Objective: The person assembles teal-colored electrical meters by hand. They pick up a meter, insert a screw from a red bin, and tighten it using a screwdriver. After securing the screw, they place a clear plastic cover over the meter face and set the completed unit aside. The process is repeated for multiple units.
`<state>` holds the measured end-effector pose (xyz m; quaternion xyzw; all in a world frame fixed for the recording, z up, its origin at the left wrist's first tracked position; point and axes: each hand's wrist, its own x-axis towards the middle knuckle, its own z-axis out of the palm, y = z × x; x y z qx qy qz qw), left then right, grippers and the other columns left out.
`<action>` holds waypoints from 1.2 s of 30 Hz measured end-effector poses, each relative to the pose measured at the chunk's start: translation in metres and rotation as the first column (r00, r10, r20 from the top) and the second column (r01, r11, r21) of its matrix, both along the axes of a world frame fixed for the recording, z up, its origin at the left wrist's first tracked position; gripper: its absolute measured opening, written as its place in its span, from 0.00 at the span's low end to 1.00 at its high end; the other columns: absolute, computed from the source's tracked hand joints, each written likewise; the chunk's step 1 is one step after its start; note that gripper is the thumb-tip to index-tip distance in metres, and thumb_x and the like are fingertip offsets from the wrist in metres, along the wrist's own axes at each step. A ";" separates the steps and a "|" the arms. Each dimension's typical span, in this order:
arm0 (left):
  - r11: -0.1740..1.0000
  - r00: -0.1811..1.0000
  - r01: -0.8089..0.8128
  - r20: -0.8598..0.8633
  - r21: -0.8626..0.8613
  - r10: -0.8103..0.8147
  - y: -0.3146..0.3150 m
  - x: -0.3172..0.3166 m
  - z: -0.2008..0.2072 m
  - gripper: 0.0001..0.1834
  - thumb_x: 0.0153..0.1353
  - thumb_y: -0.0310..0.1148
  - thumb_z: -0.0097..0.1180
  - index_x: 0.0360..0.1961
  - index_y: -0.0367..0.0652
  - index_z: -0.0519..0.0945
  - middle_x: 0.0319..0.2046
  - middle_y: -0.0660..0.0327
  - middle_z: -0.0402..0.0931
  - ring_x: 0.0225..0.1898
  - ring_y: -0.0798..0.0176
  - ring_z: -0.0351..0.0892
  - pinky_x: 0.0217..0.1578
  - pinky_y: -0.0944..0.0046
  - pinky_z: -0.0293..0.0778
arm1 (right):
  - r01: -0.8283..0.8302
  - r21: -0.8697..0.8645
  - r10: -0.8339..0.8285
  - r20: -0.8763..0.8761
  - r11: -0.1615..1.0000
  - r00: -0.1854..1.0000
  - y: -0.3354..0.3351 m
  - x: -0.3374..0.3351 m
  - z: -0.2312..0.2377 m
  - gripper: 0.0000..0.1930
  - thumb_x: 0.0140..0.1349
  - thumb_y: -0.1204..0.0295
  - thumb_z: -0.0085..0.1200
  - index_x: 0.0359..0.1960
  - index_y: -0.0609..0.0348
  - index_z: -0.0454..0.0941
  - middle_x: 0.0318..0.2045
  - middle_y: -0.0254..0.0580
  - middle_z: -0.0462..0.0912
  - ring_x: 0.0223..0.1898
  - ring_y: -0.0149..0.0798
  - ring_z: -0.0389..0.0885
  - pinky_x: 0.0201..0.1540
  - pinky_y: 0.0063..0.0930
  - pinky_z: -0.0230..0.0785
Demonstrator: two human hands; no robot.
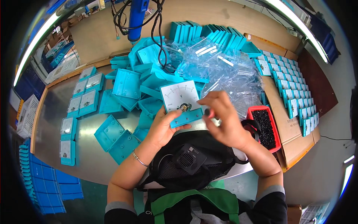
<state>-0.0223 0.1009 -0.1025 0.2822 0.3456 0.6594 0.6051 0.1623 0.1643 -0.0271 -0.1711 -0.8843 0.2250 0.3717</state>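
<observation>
From where I stand, the far left of the metal table [87, 149] carries finished-looking dial units [88, 99] set face up in short columns, with loose teal cases [126, 82] heaped beside them, some tipped over. Next comes the left hand [159, 127], gripping the white-faced meter [179, 93] by its lower left side, thumb over the front edge, the meter tilted up in front of the worker's chest. Its small mechanism [184, 108] sits bare near the bottom of the dial, so I'd say that thumb does best kept on the teal rim, clear of the moving parts and the printed scale. Just to the right, the right hand [227, 121] is curled around a small red-and-dark object [210, 113], too blurred for me to name; I can't tell whether its fingertips touch the meter. A light, square approach with the case held firm would seem safest. Beyond lie clear covers [223, 67], easily scratched I'd guess, then a red tray [278, 142] of small black pieces [263, 125], handy to that hand.
</observation>
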 end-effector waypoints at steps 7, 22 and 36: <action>0.998 0.997 0.056 -0.055 0.036 -0.054 -0.003 0.002 0.006 0.21 0.58 0.29 0.58 0.52 0.36 0.68 0.43 0.56 0.76 0.39 0.61 0.80 0.27 0.58 0.83 | -0.436 -0.553 -0.020 -0.635 0.710 0.772 0.006 -0.007 0.004 0.15 0.67 0.70 0.48 0.51 0.65 0.63 0.39 0.53 0.80 0.44 0.43 0.81 0.48 0.35 0.74; 0.994 0.993 0.109 -0.044 -0.015 -0.109 -0.011 0.012 0.008 0.22 0.58 0.26 0.57 0.52 0.35 0.67 0.41 0.57 0.75 0.37 0.61 0.81 0.25 0.59 0.83 | -0.422 -0.428 0.033 -0.670 0.799 0.742 0.004 -0.021 -0.012 0.12 0.67 0.70 0.48 0.44 0.58 0.58 0.37 0.58 0.80 0.41 0.47 0.83 0.43 0.37 0.77; 0.993 0.980 -0.092 -0.169 0.070 0.103 -0.006 0.001 0.006 0.20 0.56 0.30 0.60 0.48 0.34 0.70 0.41 0.55 0.77 0.37 0.61 0.81 0.24 0.62 0.80 | 0.029 -0.483 -0.227 -0.357 0.875 0.906 0.052 0.011 -0.005 0.03 0.61 0.79 0.51 0.34 0.62 0.71 0.42 0.50 0.80 0.30 0.36 0.82 0.34 0.30 0.75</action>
